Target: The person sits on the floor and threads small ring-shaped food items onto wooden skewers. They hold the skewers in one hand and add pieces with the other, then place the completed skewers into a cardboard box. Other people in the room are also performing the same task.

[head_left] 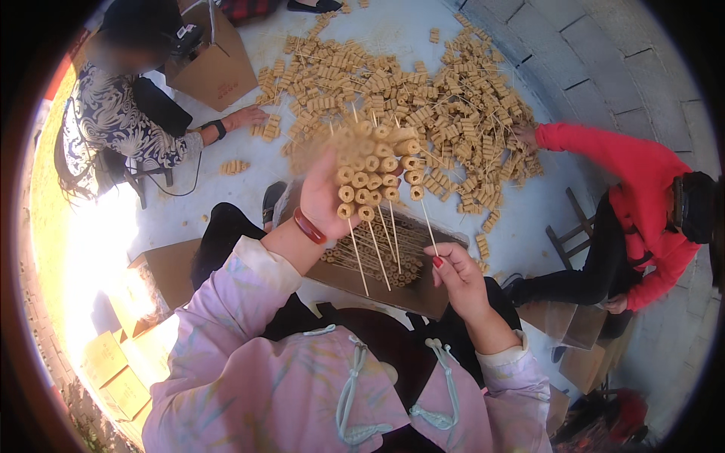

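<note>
Several skewers of hollow golden-tan rolls are bunched in my left hand, its fingers wrapped behind them. Their thin sticks slant down toward me. With thumb and fingertips, my right hand pinches the bare stick of a single skewer, whose rolls stand at the right side of the bunch. Below both hands, an open cardboard box sits in front of my lap. Rows of the same skewers lie inside it, partly hidden by the held sticks.
A large heap of skewers covers the pale surface ahead. At the left, a person in a patterned top reaches to its edge; at the right, a person in red reaches in. Cardboard boxes stand around, and a stool is at the right.
</note>
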Motion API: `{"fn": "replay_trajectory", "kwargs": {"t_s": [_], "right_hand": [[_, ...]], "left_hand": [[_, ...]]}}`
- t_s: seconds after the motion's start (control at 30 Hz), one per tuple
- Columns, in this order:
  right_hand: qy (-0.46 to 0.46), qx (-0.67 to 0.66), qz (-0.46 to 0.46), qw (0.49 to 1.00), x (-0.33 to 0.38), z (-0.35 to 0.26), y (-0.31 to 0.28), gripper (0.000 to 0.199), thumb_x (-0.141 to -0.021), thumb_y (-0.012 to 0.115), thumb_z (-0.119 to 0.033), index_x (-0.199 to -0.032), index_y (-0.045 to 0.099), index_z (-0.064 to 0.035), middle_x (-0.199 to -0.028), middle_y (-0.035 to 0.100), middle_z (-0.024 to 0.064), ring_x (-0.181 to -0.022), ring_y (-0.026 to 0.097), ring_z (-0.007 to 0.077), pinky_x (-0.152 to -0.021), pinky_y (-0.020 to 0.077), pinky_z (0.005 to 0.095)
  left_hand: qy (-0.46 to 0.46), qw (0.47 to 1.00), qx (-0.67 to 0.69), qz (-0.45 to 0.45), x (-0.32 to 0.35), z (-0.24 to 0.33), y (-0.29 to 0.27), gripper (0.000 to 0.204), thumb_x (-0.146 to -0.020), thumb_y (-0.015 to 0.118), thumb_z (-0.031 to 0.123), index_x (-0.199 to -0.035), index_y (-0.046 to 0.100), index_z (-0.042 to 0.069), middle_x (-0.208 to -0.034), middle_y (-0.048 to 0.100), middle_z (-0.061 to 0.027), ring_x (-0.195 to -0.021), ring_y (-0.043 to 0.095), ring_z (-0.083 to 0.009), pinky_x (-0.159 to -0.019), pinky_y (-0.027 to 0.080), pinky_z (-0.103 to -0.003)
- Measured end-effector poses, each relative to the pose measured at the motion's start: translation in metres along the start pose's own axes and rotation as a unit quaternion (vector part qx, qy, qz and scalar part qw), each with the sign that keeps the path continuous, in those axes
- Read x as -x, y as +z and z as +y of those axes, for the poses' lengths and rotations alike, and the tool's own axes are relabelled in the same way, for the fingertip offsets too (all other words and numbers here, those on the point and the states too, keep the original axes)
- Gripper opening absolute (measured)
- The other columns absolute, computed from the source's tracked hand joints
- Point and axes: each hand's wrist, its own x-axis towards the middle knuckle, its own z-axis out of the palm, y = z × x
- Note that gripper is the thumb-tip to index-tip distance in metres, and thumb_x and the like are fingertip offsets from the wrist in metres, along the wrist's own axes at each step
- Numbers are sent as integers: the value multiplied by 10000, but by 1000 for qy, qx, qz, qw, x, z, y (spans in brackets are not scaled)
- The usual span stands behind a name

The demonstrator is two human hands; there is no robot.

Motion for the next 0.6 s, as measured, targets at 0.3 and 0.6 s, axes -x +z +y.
{"fn": "replay_trajectory", "kwargs": {"t_s": [0.3, 0.6], "right_hand": [[-29, 160, 93, 982, 38, -2, 54, 192, -982, 498, -94, -1156, 540, -23, -703, 491, -26, -611, 456, 45, -581, 394, 198], [-26, 215, 64, 974, 40, -24, 68, 172, -971, 497, -70, -1129, 537, -18, -739, 582, 1, -663, 546, 67, -620, 444, 208]], "left_hand": [[-71, 994, 4, -86, 14, -1, 37, 830, -906, 399, 634, -1460, 276, 27, -1451, 354, -258, -1332, 357, -448, -1080, 354, -531], [-66, 990, 3, -128, 13, 11, 43, 797, -913, 395, 622, -1456, 299, 47, -1437, 394, -220, -1268, 450, -420, -1047, 393, -532]]}}
